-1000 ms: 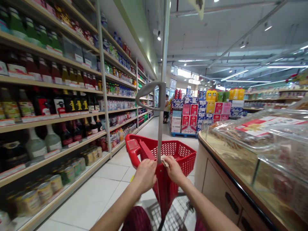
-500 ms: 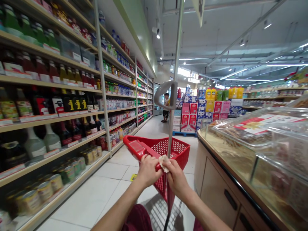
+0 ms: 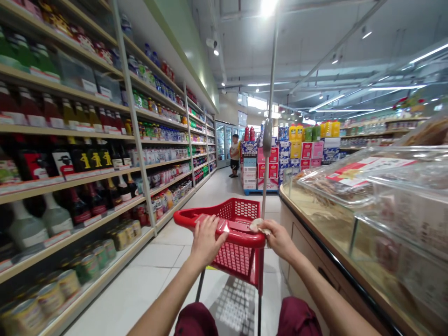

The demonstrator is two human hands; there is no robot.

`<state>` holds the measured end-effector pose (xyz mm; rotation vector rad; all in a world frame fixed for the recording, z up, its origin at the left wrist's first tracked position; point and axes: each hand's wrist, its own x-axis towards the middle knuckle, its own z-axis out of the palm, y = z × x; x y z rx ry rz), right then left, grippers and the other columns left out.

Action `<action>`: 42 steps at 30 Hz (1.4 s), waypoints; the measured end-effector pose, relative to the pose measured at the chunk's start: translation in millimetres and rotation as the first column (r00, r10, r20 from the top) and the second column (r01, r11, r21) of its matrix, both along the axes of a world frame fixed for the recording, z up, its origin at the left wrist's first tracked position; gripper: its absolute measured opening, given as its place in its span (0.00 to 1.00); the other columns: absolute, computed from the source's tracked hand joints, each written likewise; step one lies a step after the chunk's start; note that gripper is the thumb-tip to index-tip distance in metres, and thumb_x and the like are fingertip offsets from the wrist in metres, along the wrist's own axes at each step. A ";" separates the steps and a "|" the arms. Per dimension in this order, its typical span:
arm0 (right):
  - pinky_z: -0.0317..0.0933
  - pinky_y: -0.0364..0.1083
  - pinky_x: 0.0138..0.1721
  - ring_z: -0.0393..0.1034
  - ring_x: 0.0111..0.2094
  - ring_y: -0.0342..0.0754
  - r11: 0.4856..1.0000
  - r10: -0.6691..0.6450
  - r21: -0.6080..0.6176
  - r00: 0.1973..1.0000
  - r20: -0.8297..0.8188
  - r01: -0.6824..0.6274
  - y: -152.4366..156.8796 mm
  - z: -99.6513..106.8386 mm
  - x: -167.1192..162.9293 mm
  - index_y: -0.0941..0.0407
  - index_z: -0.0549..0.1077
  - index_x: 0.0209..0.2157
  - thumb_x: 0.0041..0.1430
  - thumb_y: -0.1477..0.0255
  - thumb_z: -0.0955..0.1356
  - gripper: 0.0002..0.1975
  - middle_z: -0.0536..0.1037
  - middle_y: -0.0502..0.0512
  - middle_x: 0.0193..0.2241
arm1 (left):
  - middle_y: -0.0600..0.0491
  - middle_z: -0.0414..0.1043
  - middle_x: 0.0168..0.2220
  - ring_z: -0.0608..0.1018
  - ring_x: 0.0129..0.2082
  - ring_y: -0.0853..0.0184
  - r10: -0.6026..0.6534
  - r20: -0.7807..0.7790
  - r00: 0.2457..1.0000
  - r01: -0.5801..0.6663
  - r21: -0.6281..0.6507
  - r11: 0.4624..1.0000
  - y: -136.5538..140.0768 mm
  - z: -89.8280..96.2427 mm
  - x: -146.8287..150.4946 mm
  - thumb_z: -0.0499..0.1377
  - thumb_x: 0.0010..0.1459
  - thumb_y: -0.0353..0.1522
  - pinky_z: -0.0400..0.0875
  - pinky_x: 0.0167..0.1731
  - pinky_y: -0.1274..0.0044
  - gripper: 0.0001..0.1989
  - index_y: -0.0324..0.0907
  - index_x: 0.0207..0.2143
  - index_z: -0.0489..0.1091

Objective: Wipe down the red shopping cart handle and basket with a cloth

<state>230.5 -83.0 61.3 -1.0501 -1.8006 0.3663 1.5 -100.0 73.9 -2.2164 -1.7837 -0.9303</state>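
Observation:
A red plastic shopping cart (image 3: 235, 257) stands in front of me in a supermarket aisle, its basket level. My left hand (image 3: 206, 239) rests on the cart's near red rim, fingers spread over it. My right hand (image 3: 278, 238) is at the rim's right corner, pinching a small crumpled white paper (image 3: 257, 226) against it. A grey metal pole (image 3: 269, 140) rises from that corner toward the ceiling.
Shelves of bottles and cans (image 3: 84, 163) line the left side. A glass-covered food counter (image 3: 367, 196) runs along the right. Stacked boxed goods (image 3: 280, 158) stand ahead, with a person (image 3: 234, 155) beside them. White tiled floor (image 3: 147, 280) lies between shelves and counter.
The cart has swung from tilted sideways to level and square in front of me. Both hands shifted apart along its rim, and the pole now stands more upright.

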 end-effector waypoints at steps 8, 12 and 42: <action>0.58 0.42 0.37 0.65 0.36 0.44 0.986 0.048 0.144 0.976 0.213 -0.080 -25.5 24.3 -41.8 0.55 0.72 0.32 0.47 0.83 0.59 0.15 0.71 0.54 0.35 | 0.43 0.58 0.55 0.57 0.57 0.58 0.022 -0.135 0.991 -0.013 0.063 0.998 0.8 -9.1 23.1 0.50 0.52 0.39 0.47 0.56 0.60 0.26 0.35 0.51 0.59; 0.57 0.41 0.34 0.66 0.34 0.44 0.981 -0.163 0.144 0.953 0.256 0.129 -15.7 22.3 -33.7 0.54 0.71 0.33 0.51 0.80 0.59 0.13 0.71 0.54 0.33 | 0.42 0.59 0.55 0.59 0.56 0.58 -0.093 -0.150 0.984 0.111 0.118 0.987 -1.6 -14.5 27.8 0.52 0.49 0.34 0.50 0.55 0.60 0.27 0.34 0.52 0.58; 0.55 0.52 0.48 0.63 0.46 0.52 0.960 -0.125 0.266 0.983 0.137 0.085 -2.0 -2.2 -80.3 0.61 0.63 0.51 0.56 0.68 0.59 0.21 0.70 0.62 0.45 | 0.44 0.64 0.50 0.64 0.53 0.61 -0.226 -0.083 0.970 0.239 0.197 0.951 24.5 -2.1 -12.0 0.47 0.54 0.29 0.60 0.52 0.65 0.17 0.38 0.46 0.63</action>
